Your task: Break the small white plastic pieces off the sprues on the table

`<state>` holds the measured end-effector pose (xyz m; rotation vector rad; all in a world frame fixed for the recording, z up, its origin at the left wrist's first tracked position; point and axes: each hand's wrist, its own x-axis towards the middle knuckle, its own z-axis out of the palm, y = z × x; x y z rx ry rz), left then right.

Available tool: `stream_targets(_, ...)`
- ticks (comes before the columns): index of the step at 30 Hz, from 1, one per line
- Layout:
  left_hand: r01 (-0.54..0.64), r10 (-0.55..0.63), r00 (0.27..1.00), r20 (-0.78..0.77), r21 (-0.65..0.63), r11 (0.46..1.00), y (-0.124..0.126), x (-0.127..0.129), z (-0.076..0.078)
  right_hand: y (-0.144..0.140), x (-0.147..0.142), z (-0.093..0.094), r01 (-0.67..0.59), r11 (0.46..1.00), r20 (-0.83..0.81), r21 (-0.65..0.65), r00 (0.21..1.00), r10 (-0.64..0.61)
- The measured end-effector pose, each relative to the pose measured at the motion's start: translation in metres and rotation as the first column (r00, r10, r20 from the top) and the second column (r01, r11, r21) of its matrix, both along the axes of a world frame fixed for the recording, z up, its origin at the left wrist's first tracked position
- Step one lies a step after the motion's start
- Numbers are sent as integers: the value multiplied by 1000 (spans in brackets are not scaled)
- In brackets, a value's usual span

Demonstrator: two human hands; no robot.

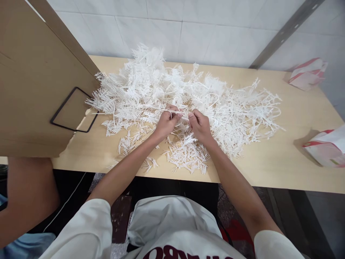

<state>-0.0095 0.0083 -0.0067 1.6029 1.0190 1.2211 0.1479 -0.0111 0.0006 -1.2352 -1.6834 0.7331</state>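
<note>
Head view, looking down at a light wooden desk (pixel 283 158) set against a white tiled wall (pixel 188 28). A large tangled heap of white plastic sprigs (pixel 175 93) covers the middle of the desk, spreading from the far edge toward the near edge; smaller loose clusters (pixel 185 154) lie at the near side, just in front of the hands. Left hand (pixel 167 122) and right hand (pixel 198 124) sit close together at the near-centre of the heap, fingers curled and pinched. Between them a thin white plastic strip (pixel 181 112) runs across, gripped at each end by thumb and fingertips of both hands; it merges with the heap behind, so its full length cannot be told. Both forearms are bare, coming from short white sleeves. At left, a brown cardboard panel (pixel 29 90) stands tilted over the desk edge, with a black rectangular outline (pixel 72 109) on it. At the right end of the desk, well apart from the heap, two white-and-red paper bags: one far (pixel 307 73), one nearer (pixel 327 147). A second person's bare arm (pixel 24 194) shows at near left, below the cardboard.
</note>
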Motion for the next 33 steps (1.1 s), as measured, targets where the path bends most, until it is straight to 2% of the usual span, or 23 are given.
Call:
stream_targets(3,-17,17,1000,6,5,1000,2,-1,0,0,1,4,112,988,5,111,994,-113)
stream_targets(5,-13,14,1000,-28,41,999,2,-2,2,0,2,8,111,972,41,208,992,-122)
stream_targets(9,-4,17,995,-100,134,991,0,-1,5,2,6,8,-23,952,218,304,975,-46)
stream_targets(12,18,4,992,-126,174,985,-3,1,4,5,9,2,-148,952,335,268,941,52)
stream_targets(16,57,-18,983,-182,207,977,-3,0,4,9,11,-3,-249,942,381,223,912,150)
stream_targets(19,98,-51,977,-209,222,970,-2,-2,5,9,12,-1,-279,944,381,177,904,196)
stream_targets(23,148,-118,976,-182,158,976,-2,-2,5,8,13,0,-276,953,359,126,908,216)
stream_targets(29,245,-245,969,14,31,969,-4,1,6,5,6,-1,-195,964,231,181,961,151)
stream_targets(33,240,-228,959,169,-54,969,-6,3,5,1,0,1,-101,988,69,116,993,94)
